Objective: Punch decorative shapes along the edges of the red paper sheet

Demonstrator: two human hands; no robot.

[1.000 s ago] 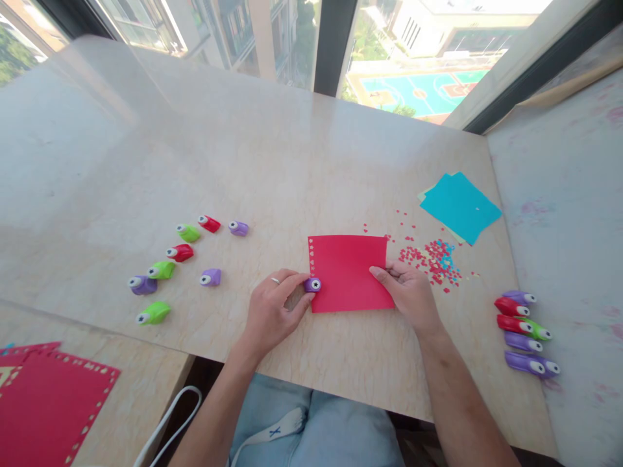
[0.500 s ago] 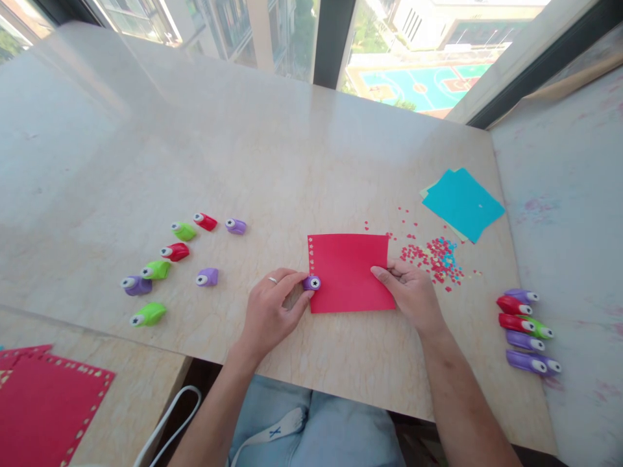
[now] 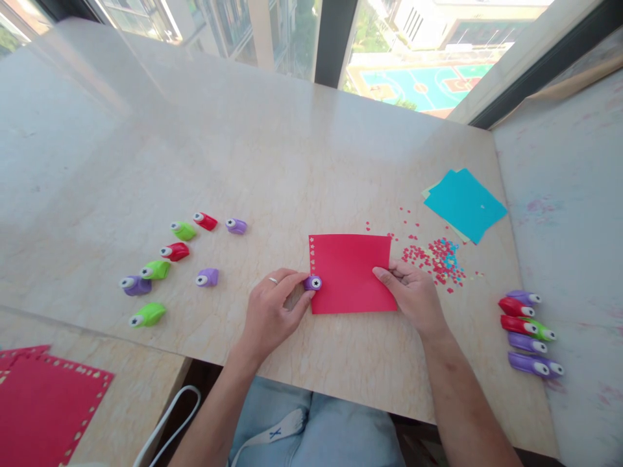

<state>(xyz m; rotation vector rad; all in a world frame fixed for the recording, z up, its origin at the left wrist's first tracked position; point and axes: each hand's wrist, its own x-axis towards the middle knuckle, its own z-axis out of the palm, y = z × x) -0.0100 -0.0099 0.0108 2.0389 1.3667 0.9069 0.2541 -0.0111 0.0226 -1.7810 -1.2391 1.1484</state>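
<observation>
The hands [image 3: 272,311] bear one silvery ring [image 3: 273,280]; light-blue trousers [image 3: 353,428] show a white strap [image 3: 287,425] with blue X.

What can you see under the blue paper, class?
Pale greenish paper pokes out at the left of the blue paper. The rest underneath is covered, so nobody can count the sheets.

Sports court [image 3: 423,87] beyond window frame [image 3: 335,45]; floral wall [image 3: 559,227] right; white cable [image 3: 161,423] lower left.

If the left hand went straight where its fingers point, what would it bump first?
Probably the red rectangular paper sheet, just past the small purple plastic punch the left hand pinches.
</observation>
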